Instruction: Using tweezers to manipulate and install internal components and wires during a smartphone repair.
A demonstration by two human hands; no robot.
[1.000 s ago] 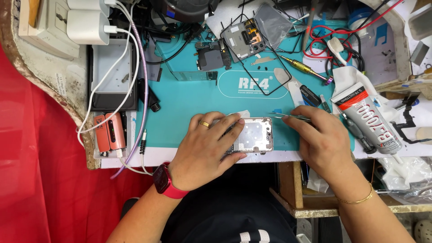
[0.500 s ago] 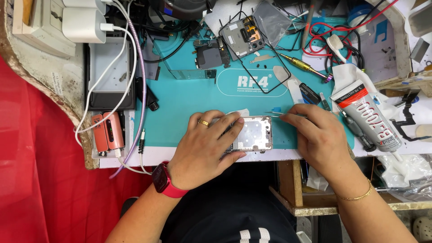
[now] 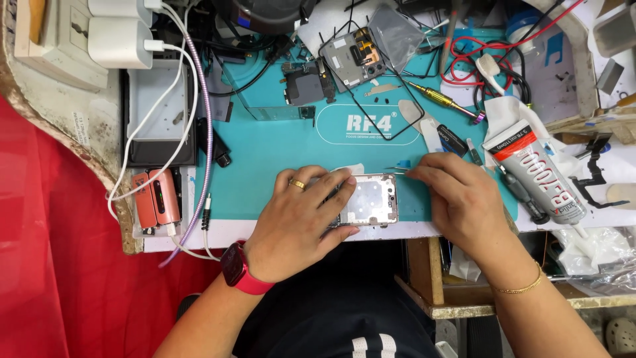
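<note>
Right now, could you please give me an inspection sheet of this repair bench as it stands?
Surface: teal work mat on a white bench, crowded at the back.
Job's things: opened phone frame lying flat at the mat's front edge.
Clutter: grey glue tube, yellow-handled screwdriver, dismantled phone parts.
Grippers: left hand presses on the frame; right hand holds a thin tool, tip just above the frame's top edge.
Cables: white and purple charger cables at left; red wires at back.
Surroundings: red cloth at left.
</note>
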